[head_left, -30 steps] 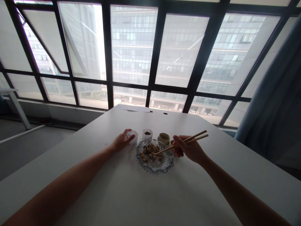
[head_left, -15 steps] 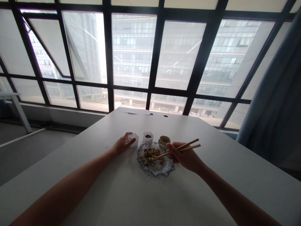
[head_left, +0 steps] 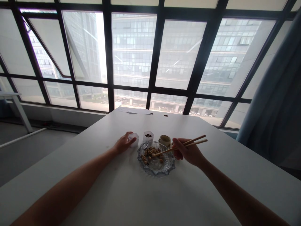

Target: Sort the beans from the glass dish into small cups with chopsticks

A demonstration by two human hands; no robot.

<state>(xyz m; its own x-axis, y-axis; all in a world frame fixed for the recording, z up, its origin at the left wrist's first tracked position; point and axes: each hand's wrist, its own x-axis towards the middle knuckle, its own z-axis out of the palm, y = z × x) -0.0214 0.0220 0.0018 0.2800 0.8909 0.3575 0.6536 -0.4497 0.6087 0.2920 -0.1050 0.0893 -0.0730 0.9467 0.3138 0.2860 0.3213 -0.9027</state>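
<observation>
My right hand (head_left: 187,150) is closed on a pair of wooden chopsticks (head_left: 195,140). Their tips reach down among the nuts (head_left: 148,153), which look like peanuts in their shells, in a scalloped glass bowl (head_left: 168,168). Whether the tips pinch a nut is too small to tell. On the left, my left hand (head_left: 123,142) is wrapped round a small white translucent cup (head_left: 135,142) standing on the table. Beside it a second white cup (head_left: 148,139) holds several dark pieces. A round olive-brown cup (head_left: 164,140) stands behind the bowl, near my right fingers.
The white table (head_left: 122,194) stretches towards large windows. Sheets of paper (head_left: 135,111) lie at its far edge, near two dark round holes. A blue-grey curtain (head_left: 270,94) hangs at the right; another table (head_left: 21,110) stands at far left.
My right hand has shifted slightly right and up with the chopsticks, which now lie at a flatter angle, tips still among the nuts. My left hand stays on its cup.
</observation>
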